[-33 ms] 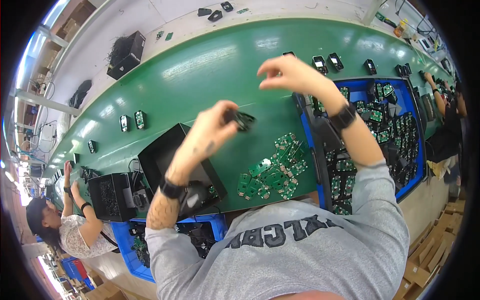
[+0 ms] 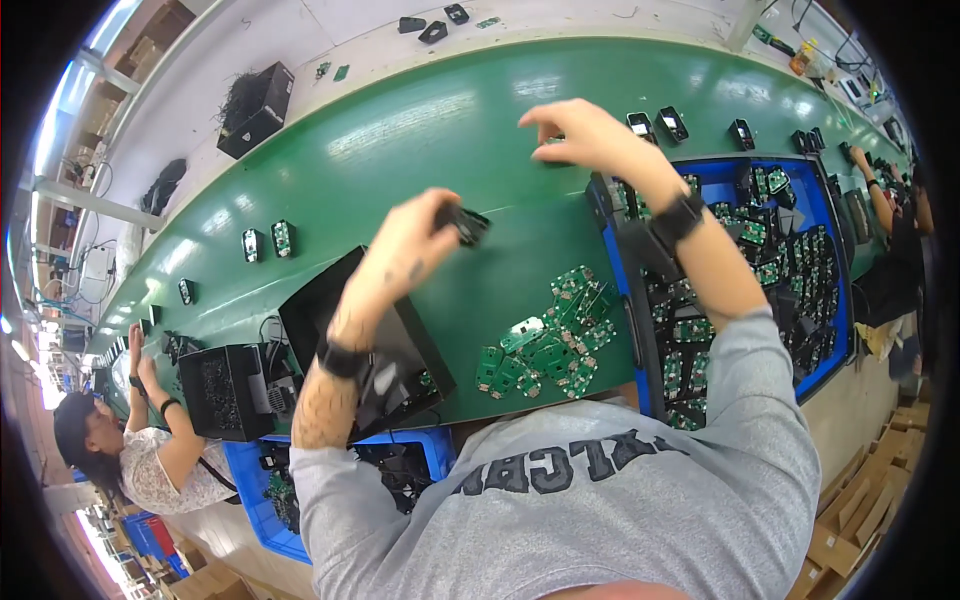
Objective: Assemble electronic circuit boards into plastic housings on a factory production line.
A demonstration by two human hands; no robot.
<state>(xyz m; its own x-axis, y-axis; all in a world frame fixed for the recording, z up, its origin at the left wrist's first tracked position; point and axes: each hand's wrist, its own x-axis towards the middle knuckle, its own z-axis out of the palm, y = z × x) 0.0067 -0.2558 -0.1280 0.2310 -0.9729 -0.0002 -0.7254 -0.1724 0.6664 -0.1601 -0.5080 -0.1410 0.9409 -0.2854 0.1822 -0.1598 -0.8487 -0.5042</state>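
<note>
- One green worktable point(image 2: 400, 140), spanning the view.
- Two blue trays point(image 2: 718, 188), one right, one lower left, both loaded.
- One open black box point(image 2: 428, 350), left of the boards.
- One pile of overlapping green boards point(image 2: 550, 340), exact count indeterminable.
- Two hands: left hand point(image 2: 412, 232), fingers clamped on dark casing point(image 2: 470, 229); right hand point(image 2: 590, 142), thumb and fingers apart.
- Dark casing, quantity one: beyond the boards, motion-blurred.

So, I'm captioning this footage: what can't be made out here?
Black part, head view: blurred, one end covered by the left hand.
Blue tray, head view: contents partly hidden by the right forearm.
Large black box, head view: interior partly behind the left forearm.
</note>
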